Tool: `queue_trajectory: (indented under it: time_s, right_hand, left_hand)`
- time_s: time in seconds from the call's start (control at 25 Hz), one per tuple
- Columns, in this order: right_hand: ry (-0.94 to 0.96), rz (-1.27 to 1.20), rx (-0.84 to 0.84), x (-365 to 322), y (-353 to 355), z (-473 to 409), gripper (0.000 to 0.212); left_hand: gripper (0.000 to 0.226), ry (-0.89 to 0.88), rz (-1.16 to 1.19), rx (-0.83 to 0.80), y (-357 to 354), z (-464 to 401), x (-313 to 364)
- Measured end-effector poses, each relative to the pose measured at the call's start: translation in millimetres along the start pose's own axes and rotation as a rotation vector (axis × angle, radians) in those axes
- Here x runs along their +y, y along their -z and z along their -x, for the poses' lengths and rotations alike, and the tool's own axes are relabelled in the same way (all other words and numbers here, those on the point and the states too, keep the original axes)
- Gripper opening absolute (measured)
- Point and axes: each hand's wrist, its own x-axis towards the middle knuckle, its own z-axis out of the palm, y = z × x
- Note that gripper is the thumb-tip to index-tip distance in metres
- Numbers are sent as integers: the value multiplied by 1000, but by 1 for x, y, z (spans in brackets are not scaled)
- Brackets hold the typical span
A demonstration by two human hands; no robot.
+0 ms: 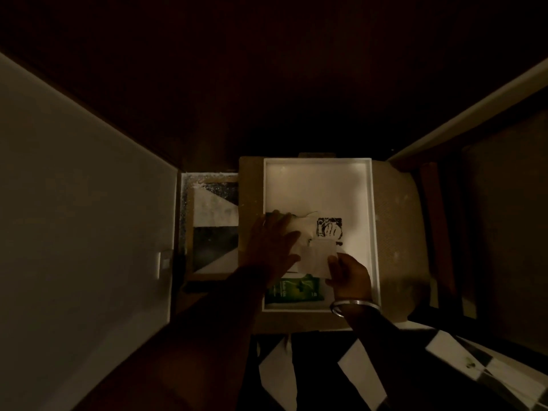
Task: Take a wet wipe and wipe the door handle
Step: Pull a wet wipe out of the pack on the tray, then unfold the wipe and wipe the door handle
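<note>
In the white tray (374, 221), between the two hands, a pale wet wipe (315, 258) is lying spread out, its near corner being pinched between the thumb and fingers of the right hand (350, 277). The left hand (271, 244) is lying flat with its fingers loosely spread and released, pressing down on the left part of the wipe and on what is under it; the light is dim, so it is hard to tell whether its fingertips are gripping any edge. Just beyond the left fingertips a crumpled white sheet (299, 223) is showing, possibly more of the same wipe. Just below both hands, partly hidden under them, a green pack (292, 290) is sitting in the near end of the tray. Beyond the right fingers, a black printed square (329, 229) is showing on the tray floor, touching the far edge of the wipe. A metal bangle (345, 307) is circling the right wrist, crossing over the tray's near rim.

The tray is resting on a tan surface (394, 232). To the left of the left hand, a patterned floor (213, 229) of black and white triangles is lying lower down, and further left a pale panel (83, 203) is standing. The door handle is not appearing anywhere in the view.
</note>
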Motion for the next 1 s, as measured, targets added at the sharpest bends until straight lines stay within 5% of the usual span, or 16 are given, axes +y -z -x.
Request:
queue_trajectory:
  time_s: [0.28, 0.4, 0.6, 0.8, 0.88, 1.0]
  right_hand:
    - [47, 73, 16, -2, 0, 3, 32]
    - [218, 189, -26, -8, -8, 12, 38]
    - [394, 1071, -347, -5, -57, 6, 64]
    - [209, 1355, -592, -28, -54, -8, 76]
    - [155, 1205, -660, -72, -43, -5, 70]
    - [185, 451, -580, -172, -38, 25, 53]
  left_hand:
    - [26, 129, 42, 21, -18, 15, 6]
    - [18, 219, 300, 239, -2, 37, -7]
    - [4, 426, 791, 278, 48, 83, -51]
    - [15, 483, 1092, 516, 115, 116, -62]
    - [10, 575, 1241, 601, 144, 126, -62]
    - [18, 632, 1486, 694, 204, 145, -55]
